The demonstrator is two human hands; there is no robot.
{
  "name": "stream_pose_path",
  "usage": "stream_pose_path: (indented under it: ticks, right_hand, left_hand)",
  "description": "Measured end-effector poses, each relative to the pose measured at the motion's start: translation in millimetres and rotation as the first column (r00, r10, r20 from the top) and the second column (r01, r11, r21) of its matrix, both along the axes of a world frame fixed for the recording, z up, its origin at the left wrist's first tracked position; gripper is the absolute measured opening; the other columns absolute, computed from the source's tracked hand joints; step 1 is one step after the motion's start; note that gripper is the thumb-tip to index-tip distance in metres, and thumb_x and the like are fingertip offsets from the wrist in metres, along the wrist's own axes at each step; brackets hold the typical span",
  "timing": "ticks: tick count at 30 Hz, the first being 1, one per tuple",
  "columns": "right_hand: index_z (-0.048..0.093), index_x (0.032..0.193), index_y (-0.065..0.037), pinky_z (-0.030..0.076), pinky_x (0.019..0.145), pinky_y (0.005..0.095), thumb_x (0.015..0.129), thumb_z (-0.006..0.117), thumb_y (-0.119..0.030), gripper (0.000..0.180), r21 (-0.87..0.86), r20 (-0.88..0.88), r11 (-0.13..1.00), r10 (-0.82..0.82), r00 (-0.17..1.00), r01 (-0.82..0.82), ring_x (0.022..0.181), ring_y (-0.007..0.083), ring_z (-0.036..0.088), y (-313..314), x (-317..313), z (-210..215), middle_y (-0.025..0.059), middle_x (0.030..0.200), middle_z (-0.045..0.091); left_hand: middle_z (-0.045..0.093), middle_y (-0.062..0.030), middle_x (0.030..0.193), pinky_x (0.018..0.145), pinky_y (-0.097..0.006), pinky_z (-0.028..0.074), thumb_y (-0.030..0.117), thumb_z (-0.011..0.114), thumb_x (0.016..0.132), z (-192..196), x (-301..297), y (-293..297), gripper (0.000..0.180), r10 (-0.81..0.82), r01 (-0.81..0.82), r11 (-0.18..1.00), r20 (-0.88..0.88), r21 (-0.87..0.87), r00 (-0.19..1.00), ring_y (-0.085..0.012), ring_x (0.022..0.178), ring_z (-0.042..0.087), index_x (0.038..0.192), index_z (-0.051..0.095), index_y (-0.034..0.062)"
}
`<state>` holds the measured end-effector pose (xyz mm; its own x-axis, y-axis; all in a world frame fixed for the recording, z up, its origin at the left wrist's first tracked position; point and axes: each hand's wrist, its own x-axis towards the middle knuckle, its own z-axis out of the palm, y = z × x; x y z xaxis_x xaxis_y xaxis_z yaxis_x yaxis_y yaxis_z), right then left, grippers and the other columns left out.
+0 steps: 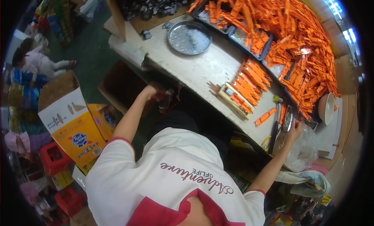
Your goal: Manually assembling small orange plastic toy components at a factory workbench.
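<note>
My left hand [157, 92] is below the table's front edge, above an open brown box. It is smeared by motion, and a small greyish object [166, 100] shows beside its fingers; whether I hold it is unclear. At the table's right end my right hand [295, 130] has its fingers drawn together beside a small silvery tray [288, 120]. What they pinch, if anything, is too small to make out. Left of that hand lie a hammer [277, 117] and a single orange plastic piece [265, 117]. Farther left, a pale wooden fixture [230, 102] stands beside a row of orange pieces [249, 81].
A large heap of orange parts [307, 66] fills the far right, with blue trays [255, 56] along its edge. A round metal dish [183, 38] holds small clear bits. Black parts [152, 6] fill a carton. Left are a yellow carton [78, 134] and another person [39, 64].
</note>
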<state>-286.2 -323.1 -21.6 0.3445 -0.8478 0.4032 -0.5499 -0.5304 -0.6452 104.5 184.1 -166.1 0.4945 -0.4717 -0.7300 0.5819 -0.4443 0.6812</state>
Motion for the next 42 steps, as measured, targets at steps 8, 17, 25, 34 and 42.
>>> stream_pose_path:
  ticks: [8,17,25,34,42]
  right_hand:
    - [0.054,0.079,-0.002,0.041,0.061,0.0259,0.081,0.056,-0.010,0.009,0.068,0.042,0.997,0.038,0.998,-0.041,0.063,0.0109,0.047,6,27,-7,0.0026,0.066,0.052]
    - [0.053,0.079,0.001,0.043,0.064,0.0300,0.080,0.056,-0.009,0.010,0.094,-0.030,0.995,0.022,0.999,-0.019,0.065,0.0177,0.051,19,44,-4,0.0107,0.070,0.055]
    - [0.053,0.080,0.001,0.043,0.065,0.0287,0.081,0.056,-0.009,0.011,0.143,-0.041,0.990,0.010,0.999,-0.004,0.066,0.0172,0.051,23,49,3,0.0102,0.071,0.056]
    - [0.053,0.079,-0.002,0.038,0.062,0.0215,0.084,0.055,-0.010,0.010,0.236,0.101,0.972,-0.031,0.994,0.006,0.067,0.0074,0.044,22,43,7,-0.0010,0.070,0.049]
    - [0.055,0.082,-0.004,0.036,0.066,0.0184,0.086,0.053,-0.009,0.006,0.408,0.529,0.810,0.167,0.832,-0.422,0.069,0.0046,0.042,111,102,61,-0.0053,0.075,0.048]
  left_hand:
    - [0.063,-0.0051,0.066,0.041,-0.020,0.040,0.019,0.065,0.075,223,-12,-121,0.020,-0.476,0.636,0.750,0.522,-0.180,0.708,-0.0073,0.049,0.054,0.083,0.066,0.0009]
    - [0.060,-0.0178,0.095,0.072,-0.042,0.048,0.003,0.054,0.073,219,55,-284,0.017,-0.619,0.234,0.719,0.756,0.654,-0.213,-0.0323,0.088,0.060,0.085,0.065,0.0018]
    - [0.053,-0.0211,0.106,0.078,-0.042,0.047,-0.002,0.052,0.073,230,67,-292,0.028,-0.750,0.295,0.546,0.614,0.784,-0.247,-0.0363,0.094,0.056,0.098,0.061,0.0014]
    - [0.055,-0.0083,0.069,0.051,-0.032,0.045,0.009,0.057,0.080,217,69,-265,0.009,-0.217,0.458,0.883,0.957,0.107,0.195,-0.0183,0.057,0.056,0.078,0.054,0.0001]
    - [0.051,0.0005,0.059,0.035,-0.017,0.028,0.020,0.065,0.080,204,-42,-208,0.017,-0.178,0.213,0.708,0.122,-0.673,0.976,-0.0030,0.042,0.039,0.084,0.060,0.0035]
